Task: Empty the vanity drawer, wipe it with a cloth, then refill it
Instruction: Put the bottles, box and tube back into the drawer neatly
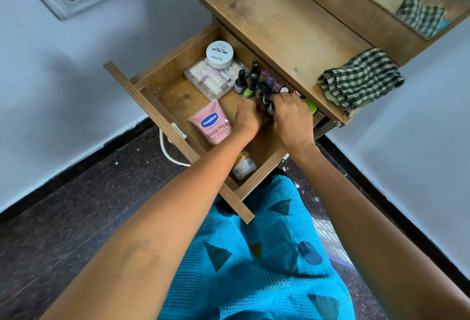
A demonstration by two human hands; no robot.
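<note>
Several bottles in right hand

The open wooden drawer holds cosmetics; the checked cloth lies atop the vanity.

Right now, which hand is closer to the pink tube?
Left. The left hand sits right beside the pink tube; the right hand is farther away, past the left hand, gripping small bottles.
</note>
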